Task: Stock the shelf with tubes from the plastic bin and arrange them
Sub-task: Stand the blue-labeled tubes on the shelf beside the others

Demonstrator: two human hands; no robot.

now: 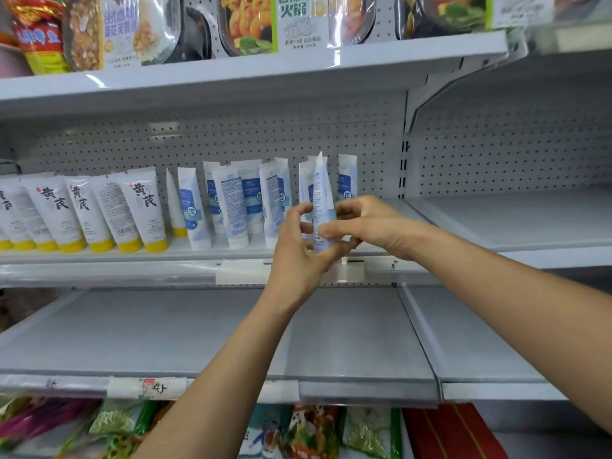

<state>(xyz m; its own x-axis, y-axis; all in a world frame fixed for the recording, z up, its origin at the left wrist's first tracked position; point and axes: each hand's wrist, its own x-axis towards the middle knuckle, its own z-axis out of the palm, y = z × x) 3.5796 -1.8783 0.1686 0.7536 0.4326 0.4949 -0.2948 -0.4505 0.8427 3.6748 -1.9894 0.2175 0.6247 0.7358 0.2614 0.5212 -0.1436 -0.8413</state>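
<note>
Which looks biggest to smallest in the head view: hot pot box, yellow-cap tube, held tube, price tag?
1. Hot pot box, though cut off at the top.
2. Yellow-cap tube and held tube: about alike; the held one is nearer, edge-on and partly hidden, so no ranking.
3. Price tag.

Bright, even light; wide-angle bending and blur at edges.

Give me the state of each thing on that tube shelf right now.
Held tube: upright, gripped from both sides.
Left hand: curled round its lower end.
Right hand: pinching its middle.
Blue tubes: standing cap-down, leaning unevenly.
Yellow-capped tubes: standing cap-down, in a row.
</note>
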